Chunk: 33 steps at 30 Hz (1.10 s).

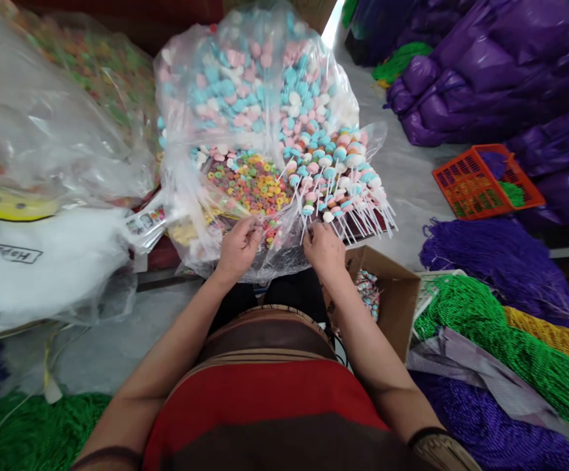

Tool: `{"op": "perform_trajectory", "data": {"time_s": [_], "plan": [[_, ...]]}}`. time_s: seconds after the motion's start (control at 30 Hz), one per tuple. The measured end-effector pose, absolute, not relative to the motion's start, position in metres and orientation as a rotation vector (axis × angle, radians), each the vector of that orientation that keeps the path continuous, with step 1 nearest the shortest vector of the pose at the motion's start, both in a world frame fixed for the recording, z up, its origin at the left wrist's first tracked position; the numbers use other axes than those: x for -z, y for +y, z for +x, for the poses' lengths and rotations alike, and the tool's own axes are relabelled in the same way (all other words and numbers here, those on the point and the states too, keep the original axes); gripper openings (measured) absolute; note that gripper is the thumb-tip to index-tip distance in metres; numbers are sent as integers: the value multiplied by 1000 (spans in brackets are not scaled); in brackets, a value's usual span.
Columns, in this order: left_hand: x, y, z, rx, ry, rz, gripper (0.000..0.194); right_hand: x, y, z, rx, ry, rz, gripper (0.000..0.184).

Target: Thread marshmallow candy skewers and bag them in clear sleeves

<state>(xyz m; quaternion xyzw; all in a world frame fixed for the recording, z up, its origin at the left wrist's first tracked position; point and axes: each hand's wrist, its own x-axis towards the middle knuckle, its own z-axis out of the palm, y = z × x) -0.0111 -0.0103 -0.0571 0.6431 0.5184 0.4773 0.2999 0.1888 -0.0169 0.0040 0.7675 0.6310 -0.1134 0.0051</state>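
My left hand (240, 250) is closed in a pinch at the front of a pile of colourful ring-shaped pieces (250, 183) in clear plastic. Whatever sits between its fingertips is too small to make out. My right hand (324, 252) is also closed, its fingertips at the lower end of a white candy stick that carries stacked sweets (307, 210). Just beyond it lies a heap of similar candy sticks (333, 170), threaded with pink, blue and white sweets, their white ends pointing towards me and to the right.
Behind the rings stands a big clear bag of pastel sweets (245, 78). More ring pieces fill a plastic bag (118, 85) at left. A cardboard box (395, 301) with wrapped sweets sits low at right, near an orange crate (485, 183) and green cord bundles (490, 333).
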Motion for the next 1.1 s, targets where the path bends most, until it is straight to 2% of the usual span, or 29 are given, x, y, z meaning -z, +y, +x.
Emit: {"op": "perform_trajectory", "data": {"time_s": [0.6,0.9,1.1], "plan": [[57,-9,-10,-1294,1372,1759,31,-12,-2,183,313,1939,2359,36],[59,-8,-9,-1331,1358,1766,28,-17,-11,189,360,1897,2436,35],[58,-9,-10,-1304,1335,1749,29,-3,-34,206,351,2131,2634,32]]}}
